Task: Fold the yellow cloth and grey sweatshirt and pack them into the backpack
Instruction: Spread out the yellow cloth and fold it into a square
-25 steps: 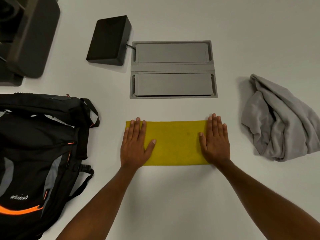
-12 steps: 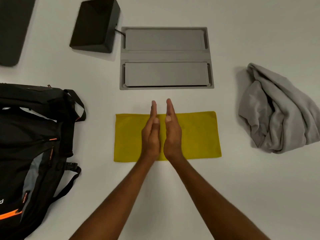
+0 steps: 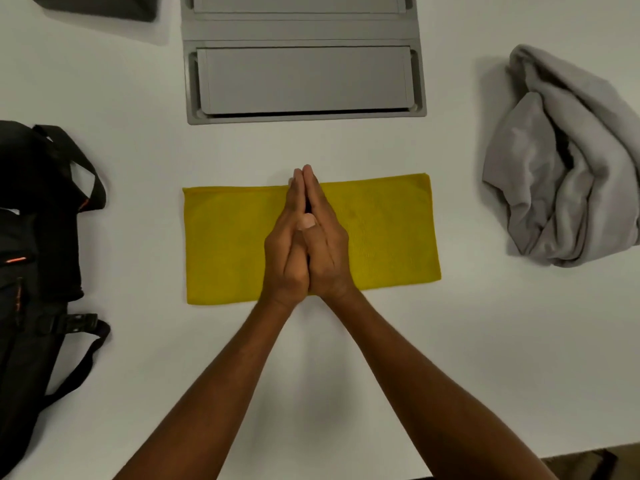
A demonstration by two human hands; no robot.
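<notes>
Around us on the white surface (image 3: 138,81) we see a grey recessed panel (image 3: 304,81) with two flat lids set into the far middle, and the corner of a black box (image 3: 100,5) at the top left edge. The black backpack (image 3: 34,237), with orange trim and loose straps, lies on the left, well apart from the cloth. The grey sweatshirt (image 3: 554,168) sits in a crumpled heap on the right, unfolded, also apart from the cloth. Nothing lies between the cloth and either of them. The yellow cloth (image 3: 225,244) lies flat in the middle of the surface, near us, just this side of the panel: a long, neat rectangle with straight edges, its right end tilted slightly away from us. Over its centre our left grip (image 3: 287,244) and right grip (image 3: 327,244) stand edge-on, palms pressed together, fingers straight and pointing away, holding nothing. They hide the cloth's middle strip, and we cannot tell whether their lower edges touch it.
</notes>
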